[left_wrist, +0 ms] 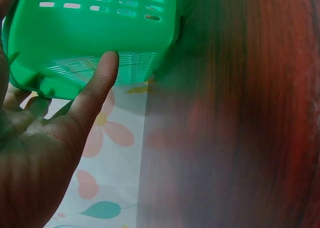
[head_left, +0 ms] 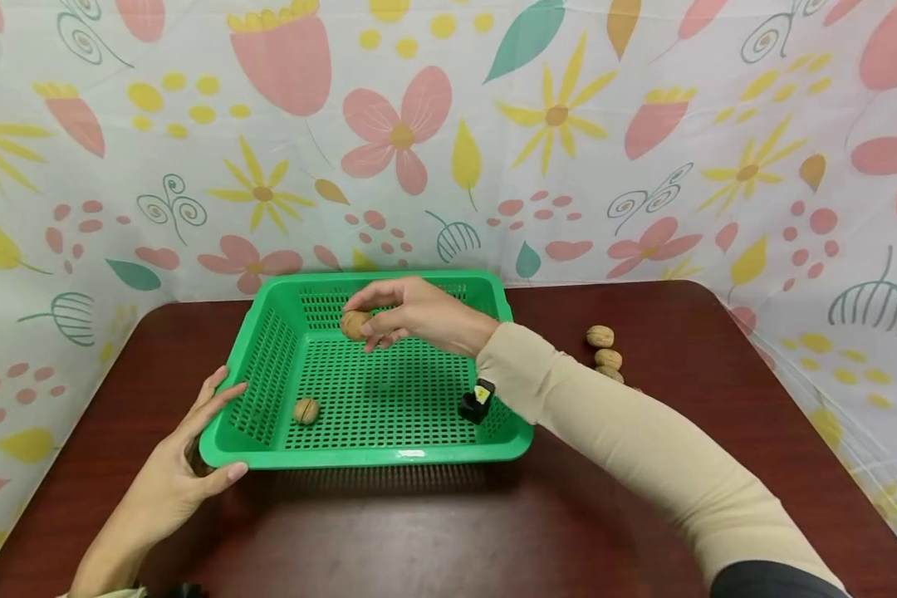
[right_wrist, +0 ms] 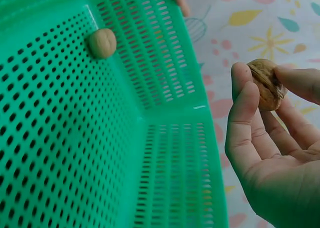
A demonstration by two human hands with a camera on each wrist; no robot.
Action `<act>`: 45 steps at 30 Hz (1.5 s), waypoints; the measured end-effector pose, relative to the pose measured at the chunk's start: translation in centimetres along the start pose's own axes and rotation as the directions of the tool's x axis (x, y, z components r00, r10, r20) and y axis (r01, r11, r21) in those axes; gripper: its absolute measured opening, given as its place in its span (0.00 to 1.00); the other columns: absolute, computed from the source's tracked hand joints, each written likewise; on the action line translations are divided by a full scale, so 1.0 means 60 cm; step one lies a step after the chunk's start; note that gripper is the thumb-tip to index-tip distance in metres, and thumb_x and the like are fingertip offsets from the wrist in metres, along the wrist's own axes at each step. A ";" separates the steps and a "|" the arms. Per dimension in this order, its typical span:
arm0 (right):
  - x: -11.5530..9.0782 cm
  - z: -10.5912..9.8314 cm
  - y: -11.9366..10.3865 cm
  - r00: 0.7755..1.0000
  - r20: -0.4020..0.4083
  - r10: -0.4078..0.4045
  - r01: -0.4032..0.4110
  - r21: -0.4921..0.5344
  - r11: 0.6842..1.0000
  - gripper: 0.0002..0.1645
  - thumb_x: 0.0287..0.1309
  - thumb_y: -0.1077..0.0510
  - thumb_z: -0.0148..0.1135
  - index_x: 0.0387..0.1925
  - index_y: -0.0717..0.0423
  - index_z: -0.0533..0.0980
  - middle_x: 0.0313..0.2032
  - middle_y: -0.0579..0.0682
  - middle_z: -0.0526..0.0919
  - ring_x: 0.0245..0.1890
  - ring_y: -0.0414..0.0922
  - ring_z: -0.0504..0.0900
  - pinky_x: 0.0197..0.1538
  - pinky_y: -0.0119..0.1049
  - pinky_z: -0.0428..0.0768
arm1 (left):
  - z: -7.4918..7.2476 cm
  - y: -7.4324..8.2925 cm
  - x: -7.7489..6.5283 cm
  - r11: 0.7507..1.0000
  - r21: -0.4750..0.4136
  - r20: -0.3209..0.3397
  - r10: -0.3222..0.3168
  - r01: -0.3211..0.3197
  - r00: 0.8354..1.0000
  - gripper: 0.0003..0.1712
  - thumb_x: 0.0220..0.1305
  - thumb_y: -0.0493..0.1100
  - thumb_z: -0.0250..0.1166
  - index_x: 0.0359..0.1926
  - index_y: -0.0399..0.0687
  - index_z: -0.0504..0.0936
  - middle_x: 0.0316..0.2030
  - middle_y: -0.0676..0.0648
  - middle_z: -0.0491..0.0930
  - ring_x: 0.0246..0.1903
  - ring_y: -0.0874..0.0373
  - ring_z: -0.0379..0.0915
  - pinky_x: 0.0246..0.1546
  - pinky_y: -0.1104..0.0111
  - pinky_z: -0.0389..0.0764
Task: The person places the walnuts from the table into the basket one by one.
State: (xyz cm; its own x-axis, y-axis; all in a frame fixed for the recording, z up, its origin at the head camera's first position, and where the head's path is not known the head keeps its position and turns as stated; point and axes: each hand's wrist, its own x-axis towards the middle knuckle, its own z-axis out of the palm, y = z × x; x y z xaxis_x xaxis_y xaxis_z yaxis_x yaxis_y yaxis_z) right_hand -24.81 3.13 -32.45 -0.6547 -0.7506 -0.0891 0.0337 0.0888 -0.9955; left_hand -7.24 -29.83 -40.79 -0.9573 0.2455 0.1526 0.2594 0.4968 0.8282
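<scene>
A green plastic basket with slotted walls stands on the table. Over its far part, my right hand pinches a walnut between thumb and fingertips. Another walnut lies on the basket floor near the left front corner. My left hand holds the basket at that same corner, thumb at the front edge and fingers along the left rim. In the left wrist view the left thumb lies against the basket's outer wall.
Several walnuts sit in a row on the dark red-brown table, right of the basket, partly hidden by the right sleeve. A flower-patterned cloth hangs behind the table. A small black device is at the right wrist.
</scene>
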 end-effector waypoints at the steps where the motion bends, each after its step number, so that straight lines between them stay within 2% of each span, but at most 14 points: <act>1: 0.008 0.004 0.003 1.000 0.004 0.004 -0.004 0.005 1.000 0.21 0.68 0.65 0.65 0.60 0.57 0.80 0.56 0.55 0.84 0.47 0.60 0.88 0.48 0.42 0.85 | 0.001 -0.001 0.000 1.000 0.003 0.000 -0.001 0.001 1.000 0.52 0.64 0.29 0.69 0.83 0.53 0.56 0.85 0.57 0.36 0.76 0.81 0.37 0.45 0.79 0.74; 3: 0.025 0.012 0.010 1.000 0.013 0.011 -0.011 0.012 1.000 0.20 0.68 0.65 0.64 0.61 0.57 0.80 0.56 0.55 0.84 0.44 0.55 0.89 0.50 0.43 0.86 | 0.002 -0.001 0.000 1.000 0.002 0.000 -0.009 0.009 1.000 0.52 0.64 0.29 0.69 0.83 0.54 0.56 0.85 0.57 0.36 0.76 0.81 0.36 0.47 0.80 0.73; 7: 0.054 0.023 0.032 0.999 0.015 0.031 -0.032 0.039 0.999 0.21 0.69 0.67 0.63 0.61 0.59 0.79 0.55 0.55 0.84 0.41 0.50 0.89 0.52 0.45 0.86 | 0.003 -0.001 0.000 1.000 -0.011 0.003 -0.019 0.019 1.000 0.52 0.64 0.29 0.69 0.83 0.55 0.56 0.85 0.58 0.36 0.75 0.81 0.37 0.46 0.79 0.74; 11: 0.079 0.030 0.054 0.999 0.008 0.039 -0.039 0.055 0.998 0.21 0.70 0.68 0.61 0.63 0.61 0.78 0.55 0.56 0.83 0.41 0.50 0.88 0.58 0.54 0.83 | 0.003 0.000 0.002 1.000 -0.012 -0.005 -0.013 0.012 1.000 0.52 0.63 0.28 0.70 0.83 0.54 0.57 0.85 0.57 0.37 0.76 0.80 0.37 0.48 0.81 0.72; 15: 0.100 0.038 0.071 0.997 0.035 0.068 -0.068 0.019 0.997 0.23 0.70 0.69 0.60 0.65 0.65 0.75 0.57 0.58 0.83 0.41 0.50 0.88 0.64 0.62 0.78 | 0.003 0.001 0.003 1.000 -0.019 -0.015 -0.011 0.010 1.000 0.52 0.62 0.28 0.70 0.83 0.53 0.58 0.85 0.56 0.37 0.77 0.79 0.38 0.51 0.84 0.69; 21: 0.123 0.054 0.089 0.989 0.062 0.133 -0.130 -0.052 0.990 0.26 0.70 0.69 0.60 0.68 0.66 0.74 0.60 0.60 0.83 0.43 0.53 0.88 0.62 0.58 0.80 | 0.002 0.000 0.002 1.000 -0.021 -0.019 -0.011 0.010 1.000 0.52 0.62 0.27 0.70 0.82 0.53 0.58 0.85 0.56 0.38 0.77 0.78 0.38 0.53 0.86 0.68; 26: 0.136 0.064 0.103 0.983 0.072 0.169 -0.162 -0.090 0.983 0.23 0.70 0.68 0.61 0.64 0.65 0.76 0.59 0.60 0.83 0.42 0.52 0.89 0.59 0.53 0.83 | 0.002 -0.002 0.002 1.000 -0.022 -0.024 -0.010 0.010 1.000 0.52 0.61 0.27 0.70 0.82 0.54 0.59 0.85 0.56 0.38 0.78 0.77 0.38 0.55 0.88 0.63; 29: 0.142 0.070 0.110 0.979 0.077 0.188 -0.180 -0.102 0.978 0.21 0.70 0.68 0.61 0.63 0.65 0.78 0.59 0.60 0.83 0.43 0.54 0.89 0.56 0.50 0.85 | 0.001 -0.002 0.003 1.000 -0.022 -0.022 -0.012 0.011 1.000 0.52 0.61 0.27 0.70 0.82 0.54 0.58 0.85 0.56 0.38 0.77 0.78 0.39 0.54 0.87 0.65; 35: 0.154 0.085 0.120 0.975 0.086 0.203 -0.192 -0.117 0.974 0.20 0.70 0.67 0.63 0.62 0.65 0.79 0.57 0.60 0.84 0.45 0.58 0.89 0.52 0.46 0.87 | 0.001 -0.002 0.004 0.999 -0.048 -0.018 -0.001 0.000 1.000 0.52 0.61 0.26 0.69 0.82 0.51 0.58 0.85 0.55 0.37 0.75 0.80 0.45 0.50 0.83 0.72; 41: 0.159 0.095 0.124 0.976 0.075 0.202 -0.192 -0.129 0.973 0.20 0.70 0.67 0.63 0.61 0.64 0.79 0.56 0.62 0.84 0.46 0.61 0.88 0.49 0.45 0.87 | 0.002 -0.001 0.004 0.998 -0.058 -0.018 -0.005 0.004 1.000 0.52 0.62 0.26 0.69 0.83 0.52 0.57 0.85 0.55 0.37 0.76 0.79 0.42 0.52 0.85 0.71; 45: 0.160 0.098 0.125 0.975 0.061 0.212 -0.202 -0.147 0.968 0.19 0.70 0.66 0.64 0.60 0.62 0.81 0.54 0.60 0.86 0.42 0.57 0.89 0.47 0.43 0.87 | 0.003 0.000 0.004 0.998 -0.058 -0.021 -0.007 0.006 1.000 0.52 0.61 0.26 0.69 0.82 0.52 0.58 0.85 0.55 0.37 0.76 0.79 0.42 0.54 0.86 0.69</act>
State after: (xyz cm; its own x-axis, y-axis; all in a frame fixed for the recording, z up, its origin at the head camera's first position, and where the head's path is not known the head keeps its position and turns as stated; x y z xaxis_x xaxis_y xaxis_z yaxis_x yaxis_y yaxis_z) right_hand -26.39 -7.29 -40.94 -0.5853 -0.7532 -0.3003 0.0538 0.3334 -0.9412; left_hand -7.46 -29.64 -40.86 -0.9616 0.2241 0.1583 0.2461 0.4489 0.8590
